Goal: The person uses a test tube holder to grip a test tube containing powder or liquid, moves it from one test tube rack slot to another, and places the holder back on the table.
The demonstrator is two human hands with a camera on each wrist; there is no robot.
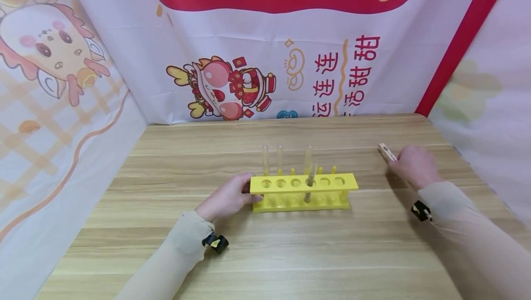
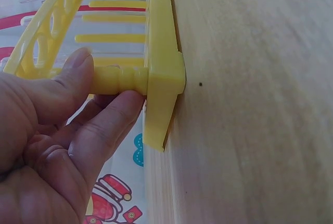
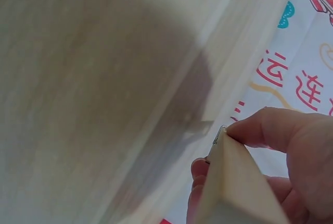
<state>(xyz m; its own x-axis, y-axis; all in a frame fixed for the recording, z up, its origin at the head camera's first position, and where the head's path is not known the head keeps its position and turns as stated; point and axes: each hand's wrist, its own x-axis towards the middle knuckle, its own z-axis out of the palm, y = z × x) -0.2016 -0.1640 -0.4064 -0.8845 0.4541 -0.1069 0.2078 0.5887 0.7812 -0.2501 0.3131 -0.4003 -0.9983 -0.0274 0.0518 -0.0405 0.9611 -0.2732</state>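
Observation:
A yellow test tube rack (image 1: 304, 183) stands on the table. Its left end post is gripped by my left hand (image 1: 230, 196), thumb on one side and fingers on the other in the left wrist view. One test tube (image 1: 312, 173) with a greyish lower part sits slightly tilted in a hole of the rack. Behind it, clear tubes stand on the back pegs, one of them a test tube (image 1: 265, 158) at the left. To the right, my right hand (image 1: 415, 166) pinches a wooden test tube clamp (image 1: 387, 152), whose metal spring shows in the right wrist view.
The rack and both hands are over a wood-grain table (image 1: 174, 152). A printed cloth (image 1: 249, 28) hangs behind its far edge, with more cloth on the left and right sides. Several bare pegs rise at the back of the rack.

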